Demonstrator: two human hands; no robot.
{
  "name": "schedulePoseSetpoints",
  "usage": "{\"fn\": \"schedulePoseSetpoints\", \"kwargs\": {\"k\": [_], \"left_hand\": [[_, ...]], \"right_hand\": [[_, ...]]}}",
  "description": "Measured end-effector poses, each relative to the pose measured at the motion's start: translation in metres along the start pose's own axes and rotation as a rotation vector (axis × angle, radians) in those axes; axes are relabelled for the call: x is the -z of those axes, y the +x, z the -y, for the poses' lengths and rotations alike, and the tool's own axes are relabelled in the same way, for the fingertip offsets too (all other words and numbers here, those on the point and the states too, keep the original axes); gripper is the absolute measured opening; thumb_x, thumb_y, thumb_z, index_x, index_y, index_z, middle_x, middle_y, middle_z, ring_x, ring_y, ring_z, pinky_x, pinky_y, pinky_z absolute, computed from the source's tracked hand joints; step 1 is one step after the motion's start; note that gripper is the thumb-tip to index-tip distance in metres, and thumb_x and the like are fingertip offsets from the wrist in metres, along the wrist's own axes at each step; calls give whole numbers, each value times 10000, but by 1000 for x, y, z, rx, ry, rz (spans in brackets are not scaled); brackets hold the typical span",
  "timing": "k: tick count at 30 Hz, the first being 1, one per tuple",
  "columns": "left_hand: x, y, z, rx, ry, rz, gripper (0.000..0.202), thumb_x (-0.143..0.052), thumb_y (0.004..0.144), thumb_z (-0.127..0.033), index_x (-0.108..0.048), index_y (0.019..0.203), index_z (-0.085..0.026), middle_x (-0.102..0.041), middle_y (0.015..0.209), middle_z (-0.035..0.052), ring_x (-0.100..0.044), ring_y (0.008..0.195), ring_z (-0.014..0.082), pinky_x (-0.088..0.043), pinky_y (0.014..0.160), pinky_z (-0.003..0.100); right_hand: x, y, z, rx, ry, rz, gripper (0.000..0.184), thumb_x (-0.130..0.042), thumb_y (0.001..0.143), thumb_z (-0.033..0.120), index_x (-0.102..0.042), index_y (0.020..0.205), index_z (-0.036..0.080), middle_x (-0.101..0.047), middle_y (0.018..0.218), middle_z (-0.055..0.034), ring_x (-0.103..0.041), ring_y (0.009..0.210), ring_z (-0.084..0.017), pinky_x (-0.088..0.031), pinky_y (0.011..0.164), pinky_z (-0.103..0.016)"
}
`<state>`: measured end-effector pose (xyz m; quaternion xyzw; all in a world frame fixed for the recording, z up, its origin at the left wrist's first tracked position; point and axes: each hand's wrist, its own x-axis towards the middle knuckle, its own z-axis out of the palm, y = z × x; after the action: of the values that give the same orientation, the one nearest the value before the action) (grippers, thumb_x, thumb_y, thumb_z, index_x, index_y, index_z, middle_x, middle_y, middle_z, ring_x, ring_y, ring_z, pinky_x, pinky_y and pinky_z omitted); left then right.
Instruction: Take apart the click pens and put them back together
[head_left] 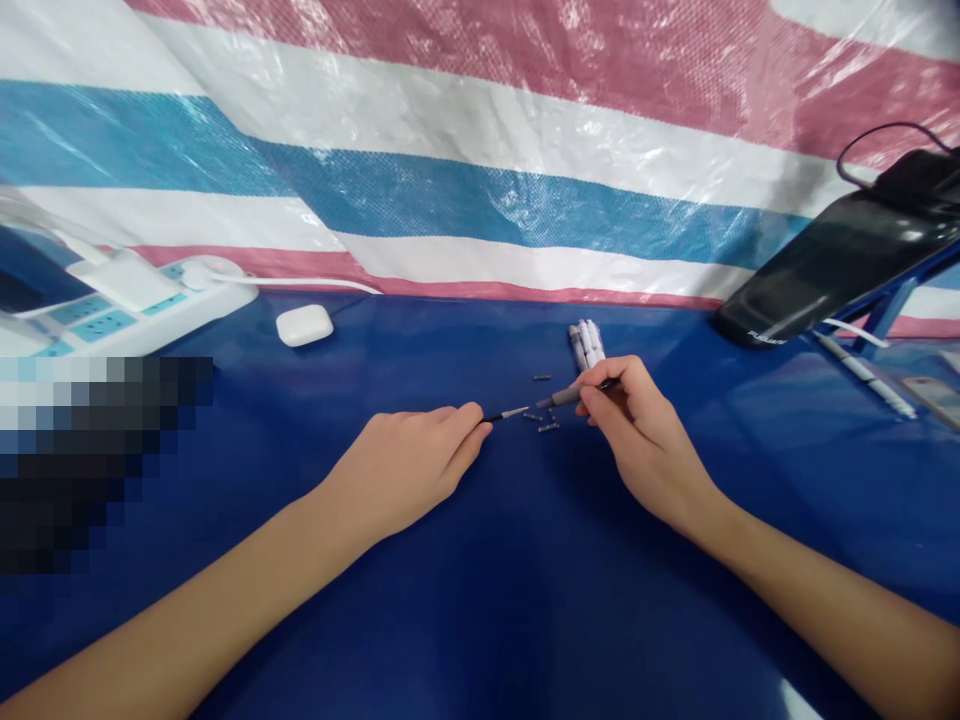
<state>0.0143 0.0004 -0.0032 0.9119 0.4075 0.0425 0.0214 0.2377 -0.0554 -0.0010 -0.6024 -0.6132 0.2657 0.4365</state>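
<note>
While a striped red, white and blue tarpaulin (480, 200) hangs behind a table covered in glossy blue sheeting (450, 340), a white power strip (97, 325) with blue socket faces sits at the far left, a white plug adapter (124, 280) set in it. A pixelated patch (82, 465) hides the area below the strip. Just to its right lies a white earbud case (304, 325), near a white cable (300, 284) running along the back of the table.

Near the middle, the left hand (401, 470) is closed, its curled fingers pinching the dark end of a slim pen refill (510, 412). The refill's other end almost meets a grey pen barrel (566, 397), though it is hard to tell whether they touch. The right hand (637, 430) grips that barrel between thumb and fingers, holding it nearly level above the table. Small dark pen parts (547, 427) lie scattered on the sheeting just below the refill and barrel, and a bundle of white pens (586, 345) lies just behind the right hand.

Farther right, a black tablet (832, 265) tilts on a blue stand (892, 300), with a white pen (866, 375) lying below it.
</note>
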Motion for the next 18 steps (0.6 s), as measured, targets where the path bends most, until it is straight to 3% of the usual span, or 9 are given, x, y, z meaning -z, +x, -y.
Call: {"fn": "schedulePoseSetpoints", "kwargs": {"k": [7, 14, 18], "left_hand": [[-1, -2, -1, -59, -13, -34, 300, -266, 959, -390, -488, 825, -236, -599, 687, -60, -609, 604, 143, -287, 471, 250], [-5, -5, 0, -166, -36, -239, 204, -362, 947, -298, -530, 1037, -226, -646, 881, -25, -633, 773, 138, -431, 594, 258], [-8, -4, 2, -231, 21, -315, 208, -388, 946, -280, -540, 1066, -203, -645, 864, -14, -629, 757, 138, -454, 612, 261]], "right_hand": [[-2, -2, 0, 19, 32, 58, 43, -437, 957, 267, -476, 962, 251, -587, 1019, -1, -557, 785, -127, -462, 702, -293], [0, 1, -1, 40, 85, 134, 49, -549, 907, 256, -557, 955, 248, -634, 989, 16, -593, 788, -106, -483, 706, -241], [3, 7, 0, -31, 224, 165, 75, -622, 861, 258, -601, 923, 222, -663, 990, 3, -601, 734, -89, -491, 656, -203]]}}
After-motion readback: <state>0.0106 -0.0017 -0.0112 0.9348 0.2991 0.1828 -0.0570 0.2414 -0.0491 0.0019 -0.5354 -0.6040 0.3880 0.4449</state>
